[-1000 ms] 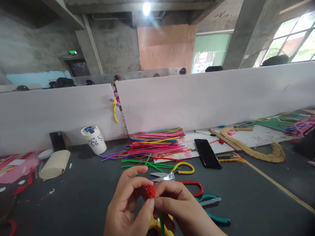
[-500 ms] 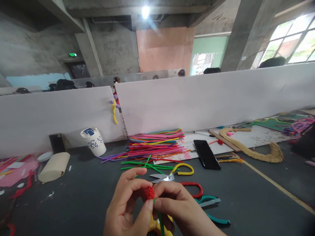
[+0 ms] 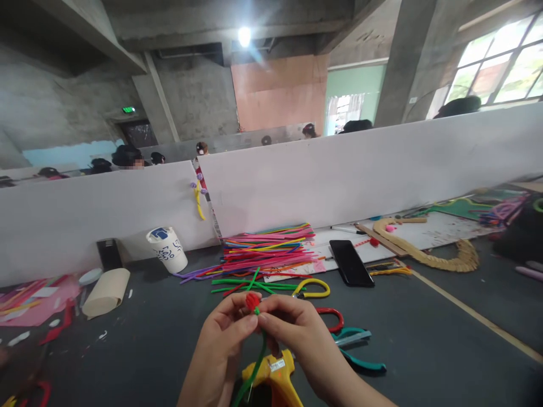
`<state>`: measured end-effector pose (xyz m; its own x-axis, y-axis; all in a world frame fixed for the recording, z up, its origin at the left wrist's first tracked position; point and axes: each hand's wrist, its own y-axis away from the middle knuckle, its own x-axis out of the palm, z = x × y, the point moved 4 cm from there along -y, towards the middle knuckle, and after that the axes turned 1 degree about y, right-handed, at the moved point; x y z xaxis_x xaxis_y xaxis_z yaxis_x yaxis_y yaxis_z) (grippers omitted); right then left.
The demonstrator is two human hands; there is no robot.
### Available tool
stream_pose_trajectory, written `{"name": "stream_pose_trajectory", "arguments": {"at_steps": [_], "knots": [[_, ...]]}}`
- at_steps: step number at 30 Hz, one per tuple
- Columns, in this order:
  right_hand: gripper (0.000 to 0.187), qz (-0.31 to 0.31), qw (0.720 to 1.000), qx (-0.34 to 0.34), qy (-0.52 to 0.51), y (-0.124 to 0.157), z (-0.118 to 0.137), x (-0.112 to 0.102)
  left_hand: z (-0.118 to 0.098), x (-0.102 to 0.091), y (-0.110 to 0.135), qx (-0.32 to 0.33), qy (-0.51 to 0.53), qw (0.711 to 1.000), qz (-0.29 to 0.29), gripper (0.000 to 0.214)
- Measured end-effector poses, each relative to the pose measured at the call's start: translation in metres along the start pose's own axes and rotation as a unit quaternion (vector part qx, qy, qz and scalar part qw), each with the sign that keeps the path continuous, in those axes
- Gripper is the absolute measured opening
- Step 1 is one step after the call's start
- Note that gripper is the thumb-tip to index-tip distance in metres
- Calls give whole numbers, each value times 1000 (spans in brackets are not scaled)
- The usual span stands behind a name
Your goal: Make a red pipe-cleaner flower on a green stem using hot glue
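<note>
Since 1 second ago my left hand point(image 3: 223, 345) and right hand point(image 3: 299, 339) have both come up a bit, so more of the green stem point(image 3: 254, 364) and the yellow glue gun point(image 3: 275, 376) shows under them now. Biggest stuff first: the white partition board point(image 3: 360, 169) runs well beyond my hands, at the far edge of the dark table point(image 3: 148, 339). The heap of coloured pipe cleaners point(image 3: 267, 249) lies just past my fingertips, with the black phone point(image 3: 351, 263) further off beyond the right hand. Both hands are pinched shut, fingertips meeting on the green stem right under the little red bud point(image 3: 252, 301), which pokes up above them. The glue gun is low between my wrists. The teal pliers point(image 3: 360, 364) lie just right of the right hand.
</note>
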<state>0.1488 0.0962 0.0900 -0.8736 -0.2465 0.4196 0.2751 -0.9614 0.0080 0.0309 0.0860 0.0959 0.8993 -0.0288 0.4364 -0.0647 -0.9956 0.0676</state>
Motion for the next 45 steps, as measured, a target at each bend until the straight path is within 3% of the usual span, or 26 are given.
{"name": "stream_pose_trajectory", "arguments": {"at_steps": [3,10,14,17,21,25,28,31,35,37,41,45], "knots": [[26,14,999,18,-32,3,-3,5,0,-3,6,-24,37,999,24,13],[39,45,995,39,-80,5,-21,19,10,-23,16,-34,26,999,-31,15],[38,58,998,8,-11,7,-25,21,17,-28,22,-46,39,997,-56,13],[24,39,992,-61,106,11,-17,15,16,-29,27,-38,29,996,-69,11],[6,-1,936,-199,289,19,-2,9,13,-26,30,-15,-9,997,-75,7],[11,-8,870,-256,421,21,3,15,14,-25,28,16,-43,995,-94,14],[19,-19,826,-219,519,19,3,12,13,-31,26,29,-70,991,-115,21],[32,-3,767,-130,629,19,-1,-2,9,-44,23,12,-97,988,-123,22],[38,48,675,7,736,24,-23,-22,9,-64,15,-19,-118,986,-116,20],[35,69,647,48,758,27,-39,-25,15,-70,9,-33,-122,986,-107,20],[22,87,639,89,759,29,-64,-29,31,-79,4,-61,-105,989,-83,20],[11,87,684,97,717,27,-67,-44,33,-93,6,-54,-64,993,-83,17]]}}
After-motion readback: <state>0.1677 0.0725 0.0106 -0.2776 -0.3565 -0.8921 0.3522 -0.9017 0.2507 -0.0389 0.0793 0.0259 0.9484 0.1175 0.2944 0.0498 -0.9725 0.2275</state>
